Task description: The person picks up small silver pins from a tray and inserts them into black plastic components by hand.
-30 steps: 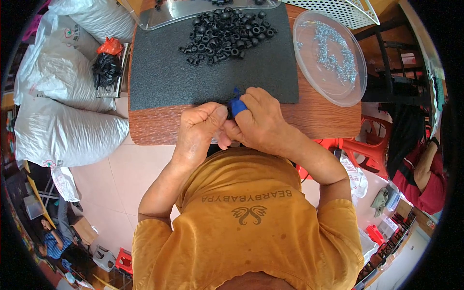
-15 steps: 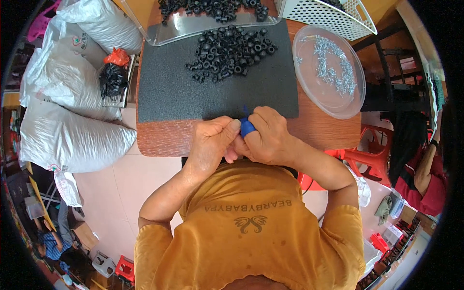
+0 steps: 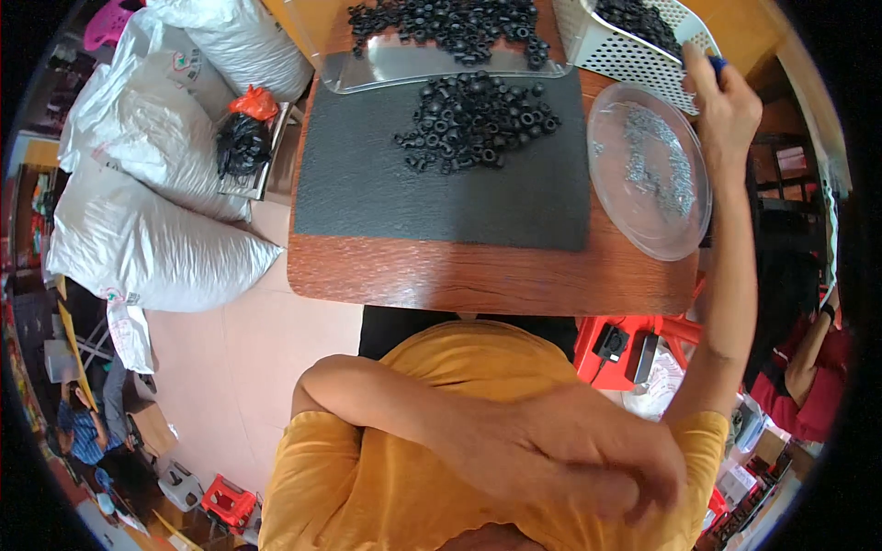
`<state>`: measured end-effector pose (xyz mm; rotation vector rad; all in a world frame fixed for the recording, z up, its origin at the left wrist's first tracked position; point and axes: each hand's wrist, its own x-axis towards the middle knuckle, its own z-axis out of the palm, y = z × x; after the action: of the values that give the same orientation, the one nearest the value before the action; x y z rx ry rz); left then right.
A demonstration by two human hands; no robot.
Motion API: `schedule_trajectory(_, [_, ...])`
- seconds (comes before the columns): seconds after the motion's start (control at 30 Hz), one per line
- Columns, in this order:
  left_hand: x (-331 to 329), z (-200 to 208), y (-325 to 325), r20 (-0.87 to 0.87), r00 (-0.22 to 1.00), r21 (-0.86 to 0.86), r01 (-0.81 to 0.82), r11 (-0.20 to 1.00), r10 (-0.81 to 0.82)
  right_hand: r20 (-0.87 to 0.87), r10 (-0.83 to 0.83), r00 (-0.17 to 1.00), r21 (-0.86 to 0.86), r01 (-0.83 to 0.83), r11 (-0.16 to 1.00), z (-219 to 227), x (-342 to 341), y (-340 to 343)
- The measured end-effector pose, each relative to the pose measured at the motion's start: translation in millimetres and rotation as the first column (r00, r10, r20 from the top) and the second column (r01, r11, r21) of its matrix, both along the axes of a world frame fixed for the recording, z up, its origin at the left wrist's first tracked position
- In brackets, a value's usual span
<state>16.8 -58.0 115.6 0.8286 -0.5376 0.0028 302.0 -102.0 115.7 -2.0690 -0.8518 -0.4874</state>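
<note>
My right hand (image 3: 726, 115) is stretched out at the far right, over the near corner of the white perforated basket (image 3: 634, 55) that holds black parts. A small blue thing (image 3: 718, 64) shows at its bent fingers; its kind I cannot make out. My left hand (image 3: 588, 455) crosses low in front of my chest, smeared by motion, fingers loosely bent. Away from both hands, a pile of small black ring-shaped parts (image 3: 478, 119) lies on the dark grey mat (image 3: 404, 202). Small silvery pieces (image 3: 657, 156) are spread in a round clear plastic tray (image 3: 634, 234) beside my right forearm.
A clear bin (image 3: 381, 73) with more black parts stands beyond the mat on the wooden table (image 3: 478, 275). Large white sacks (image 3: 156, 239) fill the left. A red stool (image 3: 602, 340) with black devices stands under the table's right edge. Other people work farther off.
My hands have come apart. The right moved up and right to the basket with the blue thing; the left swung down across my chest. The whole view shifted slightly.
</note>
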Motion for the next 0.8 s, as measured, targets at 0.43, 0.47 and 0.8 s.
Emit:
schedule_trajectory(0.43, [12,39,19,-0.125,0.741,-0.502,0.526,0.686,-0.660,0.214,0.053,0.975,-0.210,-0.007,0.978,-26,44,11])
schedule_trajectory(0.47, [10,41,23,-0.157,0.702,-0.513,0.543,0.665,-0.695,0.229,0.146,0.962,-0.187,-0.104,0.977,-32,19,14])
schedule_trajectory(0.8, [27,18,-11,0.599,0.609,-0.296,0.772,0.563,-0.520,-0.036,0.316,0.948,-0.400,-0.303,0.865,-76,-32,69])
